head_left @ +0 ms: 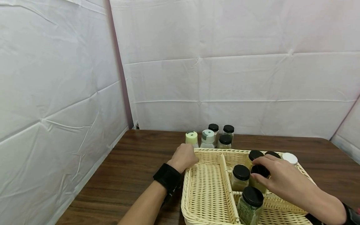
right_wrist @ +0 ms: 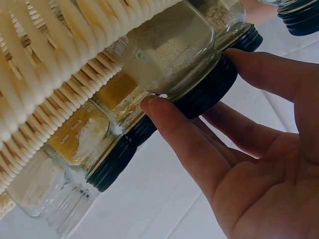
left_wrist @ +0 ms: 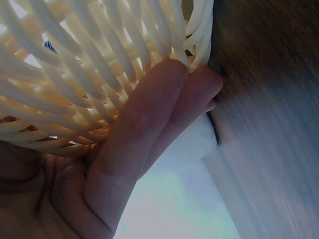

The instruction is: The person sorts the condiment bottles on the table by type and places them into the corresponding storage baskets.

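My left hand [head_left: 184,156] grips the far left corner of a pale woven basket [head_left: 206,193]. In the left wrist view its fingers [left_wrist: 144,109] lie along the outside of the weave. My right hand [head_left: 284,176] reaches over the basket and pinches a glass jar [right_wrist: 174,55] by its black lid [head_left: 260,171], thumb and fingers on opposite sides. Pale powder shows inside that jar. Close around it stand another black-lidded jar [head_left: 240,176], a jar of green flakes [head_left: 249,209], and a yellow-filled jar [right_wrist: 79,134].
A white-lidded container [head_left: 289,158] stands in the basket's far right corner. Behind the basket are a yellow-capped bottle [head_left: 192,139], a pale green-capped bottle [head_left: 207,139] and several black-lidded jars [head_left: 225,142]. White sheets [head_left: 239,78] enclose the brown wooden table [head_left: 112,178].
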`<state>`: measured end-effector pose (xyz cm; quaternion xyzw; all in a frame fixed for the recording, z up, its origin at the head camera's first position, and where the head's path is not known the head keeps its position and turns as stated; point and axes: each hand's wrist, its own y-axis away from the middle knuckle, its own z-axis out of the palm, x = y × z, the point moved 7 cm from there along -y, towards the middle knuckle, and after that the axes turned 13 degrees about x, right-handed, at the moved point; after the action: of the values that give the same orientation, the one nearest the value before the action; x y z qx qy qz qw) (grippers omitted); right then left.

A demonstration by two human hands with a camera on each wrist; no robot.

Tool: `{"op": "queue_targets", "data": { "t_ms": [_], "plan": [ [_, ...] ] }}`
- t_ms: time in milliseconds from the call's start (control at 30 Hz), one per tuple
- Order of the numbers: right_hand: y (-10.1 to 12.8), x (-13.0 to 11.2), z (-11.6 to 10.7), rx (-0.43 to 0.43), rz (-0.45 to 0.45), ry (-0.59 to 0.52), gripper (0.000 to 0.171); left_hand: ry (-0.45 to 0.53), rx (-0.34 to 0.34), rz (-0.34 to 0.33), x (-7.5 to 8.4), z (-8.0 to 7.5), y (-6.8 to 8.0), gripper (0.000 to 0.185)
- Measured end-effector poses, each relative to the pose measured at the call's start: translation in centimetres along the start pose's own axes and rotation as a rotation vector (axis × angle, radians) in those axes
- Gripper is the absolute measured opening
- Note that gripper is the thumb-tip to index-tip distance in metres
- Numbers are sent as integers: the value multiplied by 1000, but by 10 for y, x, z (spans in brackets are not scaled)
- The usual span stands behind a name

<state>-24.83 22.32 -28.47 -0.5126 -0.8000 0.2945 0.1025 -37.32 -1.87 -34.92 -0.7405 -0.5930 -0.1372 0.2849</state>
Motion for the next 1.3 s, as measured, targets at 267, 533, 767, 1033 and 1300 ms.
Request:
{"op": "queue_targets", "data": {
  "t_ms": [267, 533, 767, 1033, 1300],
  "plan": [
    [-3, -1, 0, -50, 8, -4, 31, -3, 1, 6, 0, -1, -1, 46],
    [-13, -3, -2, -95, 29, 9, 28, -7, -2, 20, 3, -2, -1, 49],
    [-23, -10, -2, -64, -16, -6, 21, -3, -2, 4, 3, -1, -1, 46],
    [-42, -16, 1, -74, -30, -33, 26, -5, -6, 1, 1, 0, -1, 47],
    [-64, -17, 10, -107, -41, -58, 17, -3, -17, -11, 0, 1, -2, 49]
  ]
}}
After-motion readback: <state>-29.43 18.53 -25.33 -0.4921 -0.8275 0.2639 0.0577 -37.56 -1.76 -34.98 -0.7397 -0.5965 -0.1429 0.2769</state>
